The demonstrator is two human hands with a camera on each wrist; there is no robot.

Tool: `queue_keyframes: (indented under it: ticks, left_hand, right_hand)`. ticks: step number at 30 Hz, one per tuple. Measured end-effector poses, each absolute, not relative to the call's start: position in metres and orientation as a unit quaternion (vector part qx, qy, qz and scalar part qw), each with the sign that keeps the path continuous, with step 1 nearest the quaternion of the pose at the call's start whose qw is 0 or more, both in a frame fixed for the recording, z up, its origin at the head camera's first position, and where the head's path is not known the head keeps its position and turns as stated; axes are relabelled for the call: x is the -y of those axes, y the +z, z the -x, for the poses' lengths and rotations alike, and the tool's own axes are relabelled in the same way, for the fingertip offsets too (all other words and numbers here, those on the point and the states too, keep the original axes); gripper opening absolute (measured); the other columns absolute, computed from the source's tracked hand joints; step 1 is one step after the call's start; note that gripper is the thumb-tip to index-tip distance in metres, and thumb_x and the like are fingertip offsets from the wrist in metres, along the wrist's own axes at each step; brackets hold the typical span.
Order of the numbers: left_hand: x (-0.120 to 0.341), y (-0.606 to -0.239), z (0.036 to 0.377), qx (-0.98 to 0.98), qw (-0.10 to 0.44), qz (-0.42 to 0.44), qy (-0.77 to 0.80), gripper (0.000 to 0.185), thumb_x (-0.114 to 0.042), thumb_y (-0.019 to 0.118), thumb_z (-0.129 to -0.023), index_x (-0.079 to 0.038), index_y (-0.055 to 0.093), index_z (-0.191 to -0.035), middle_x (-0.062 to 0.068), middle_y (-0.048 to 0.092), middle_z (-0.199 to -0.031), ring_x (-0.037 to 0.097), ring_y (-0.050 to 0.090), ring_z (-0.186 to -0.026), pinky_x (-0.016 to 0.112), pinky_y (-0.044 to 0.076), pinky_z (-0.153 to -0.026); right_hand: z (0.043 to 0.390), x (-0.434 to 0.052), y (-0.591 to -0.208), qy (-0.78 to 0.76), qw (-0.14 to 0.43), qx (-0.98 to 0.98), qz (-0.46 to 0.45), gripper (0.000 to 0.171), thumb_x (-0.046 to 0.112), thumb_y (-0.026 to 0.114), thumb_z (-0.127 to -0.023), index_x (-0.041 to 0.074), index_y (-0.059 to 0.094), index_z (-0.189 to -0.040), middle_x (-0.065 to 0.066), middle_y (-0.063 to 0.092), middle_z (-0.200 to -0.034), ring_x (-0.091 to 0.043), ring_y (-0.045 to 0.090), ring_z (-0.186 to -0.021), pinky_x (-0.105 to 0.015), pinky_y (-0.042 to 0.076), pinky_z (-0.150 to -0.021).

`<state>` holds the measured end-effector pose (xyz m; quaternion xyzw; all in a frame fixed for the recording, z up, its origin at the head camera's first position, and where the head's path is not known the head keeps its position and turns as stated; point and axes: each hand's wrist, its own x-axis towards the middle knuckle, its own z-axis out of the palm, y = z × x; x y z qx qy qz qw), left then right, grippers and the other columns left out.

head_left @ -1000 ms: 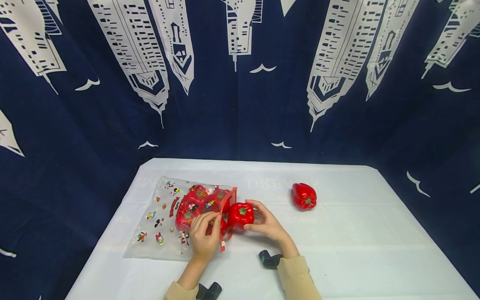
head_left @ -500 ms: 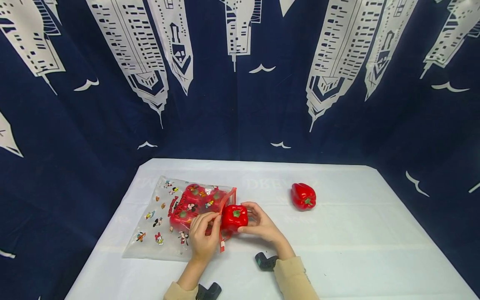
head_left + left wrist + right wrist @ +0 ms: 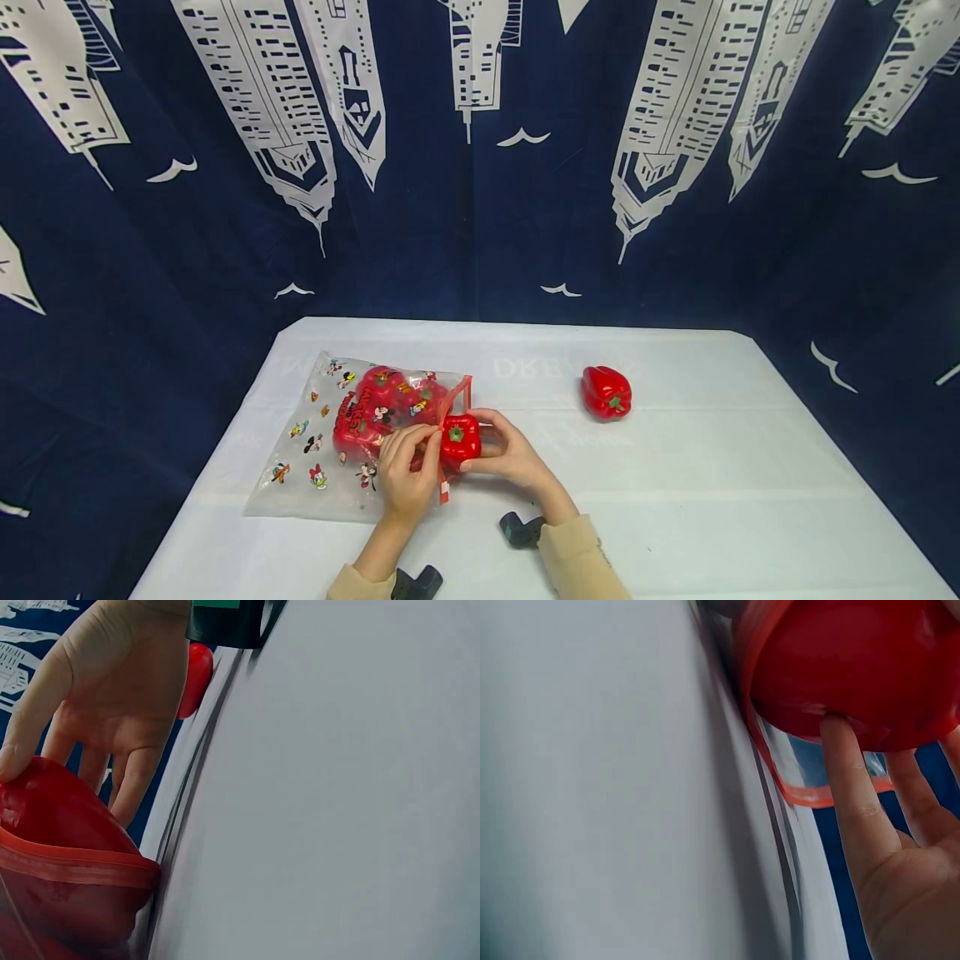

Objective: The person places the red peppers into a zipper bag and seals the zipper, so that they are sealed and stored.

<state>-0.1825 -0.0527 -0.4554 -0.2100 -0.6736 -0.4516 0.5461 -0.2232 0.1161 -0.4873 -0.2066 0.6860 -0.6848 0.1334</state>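
The right hand [image 3: 513, 456] has thumb and fingers curled round a pepper [image 3: 461, 446] at the mouth of the bag [image 3: 288, 496], the pepper's front partly inside the red rim [image 3: 75, 864]. The left hand [image 3: 406, 473] seems to pinch that rim, though its fingertips are partly hidden. Other peppers [image 3: 352, 437] fill the mouth side; a loose pepper [image 3: 606, 392] lies on the worktop [image 3: 712, 467], well apart. Best, I'd judge, to hold the rim high and taut, push low and straight, and free the fingers only once it's past the rim.

White table [image 3: 712, 467], probably cloth-covered; printed bag [image 3: 288, 487], red pepper [image 3: 607, 392] atop.
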Motion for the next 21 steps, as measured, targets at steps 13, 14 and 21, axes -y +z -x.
queue_keyframes:
  ticks: [13, 14, 21]
  left_hand:
    - [0.058, -0.483, 0.197, 0.681, 0.548, 0.201, -0.443, 0.024, 0.013, 0.073, -0.061, 0.004, 0.068, -0.082, 0.015, 0.067, -0.078, 0.028, 0.06, -0.068, 0.032, 0.041, -0.066]
    - [0.058, -0.485, 0.198, 0.681, 0.548, 0.201, -0.443, 0.024, 0.013, 0.074, -0.061, 0.004, 0.068, -0.083, 0.015, 0.067, -0.078, 0.028, 0.06, -0.068, 0.032, 0.041, -0.066]
    - [0.055, -0.465, 0.188, 0.67, 0.553, 0.207, -0.45, 0.023, 0.016, 0.073, -0.061, 0.006, 0.067, -0.081, 0.016, 0.066, -0.077, 0.028, 0.058, -0.065, 0.031, 0.039, -0.064]
  right_hand:
    - [0.222, -0.103, -0.501, -0.691, 0.129, -0.686, 0.189, 0.061, 0.003, 0.074, -0.079, 0.003, 0.038, -0.128, -0.019, 0.045, -0.13, -0.036, 0.059, -0.105, -0.039, 0.052, -0.08]
    - [0.222, -0.103, -0.501, -0.695, 0.133, -0.678, 0.2, 0.062, 0.002, 0.073, -0.079, 0.002, 0.037, -0.129, -0.021, 0.044, -0.131, -0.037, 0.058, -0.106, -0.04, 0.052, -0.081]
    - [0.225, -0.106, -0.504, -0.7, 0.126, -0.646, 0.277, 0.061, -0.008, 0.065, -0.081, -0.005, 0.035, -0.134, -0.026, 0.036, -0.136, -0.042, 0.041, -0.121, -0.037, 0.048, -0.089]
